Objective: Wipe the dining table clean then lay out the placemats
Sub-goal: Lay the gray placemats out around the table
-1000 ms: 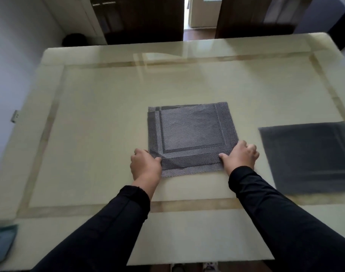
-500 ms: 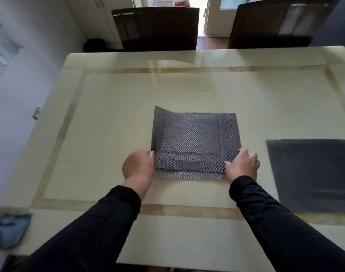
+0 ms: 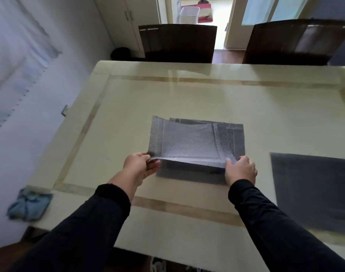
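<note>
On table, both hands lifting top placemat

Your two hands now lift the near edge of the top placemat off the stack, where earlier it lay flat at frame centre. Your left hand pinches its near left corner, your right hand the near right. The mat bows upward, baring the darker placemat beneath.
</note>
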